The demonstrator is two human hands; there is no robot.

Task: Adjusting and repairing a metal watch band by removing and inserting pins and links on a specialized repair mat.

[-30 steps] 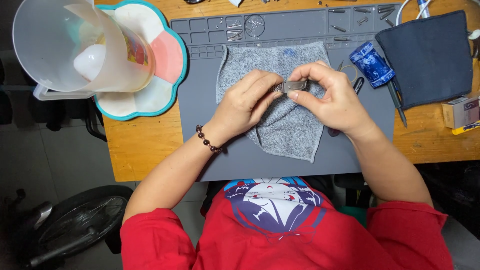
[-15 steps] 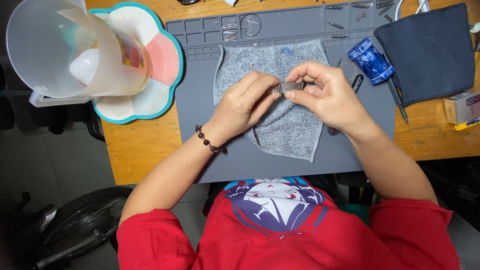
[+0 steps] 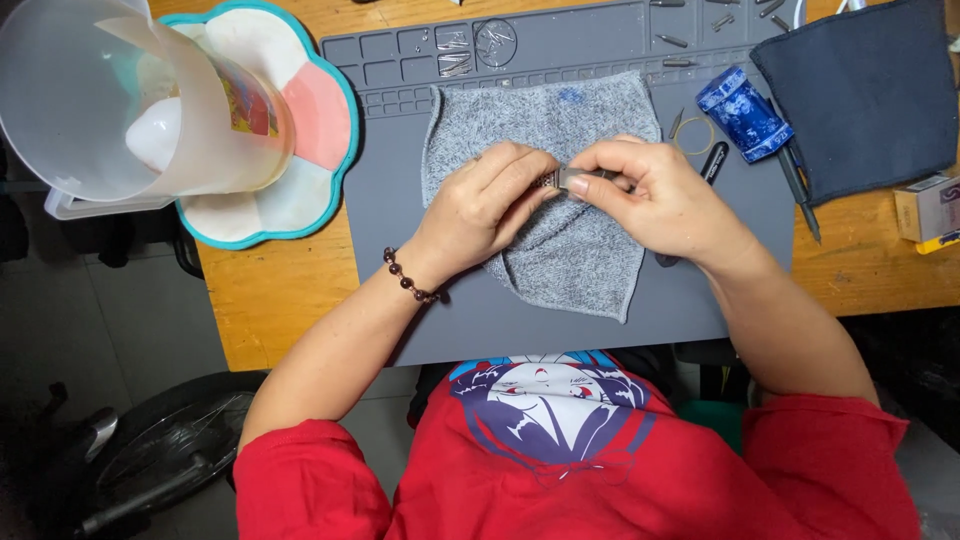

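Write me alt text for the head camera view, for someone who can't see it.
Seen from above, a person's left hand and right hand together pinch a small metal piece over a grey knitted cloth on a grey work mat. A translucent plastic jug sits on a flower-shaped tray to the left; a blue patterned cylinder and dark cloth lie to the right.

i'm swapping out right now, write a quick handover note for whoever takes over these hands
Left hand: fingertips pinch one end of the small silver metal piece.
Right hand: fingers grip its other end.
Both hold it just above the grey knitted cloth, which lies on the grey silicone work mat.
Nearby: blue patterned cylinder and thin ring to the right.
Done: piece picked up in both hands.
Left: the fine handling; what exactly is too small to tell.
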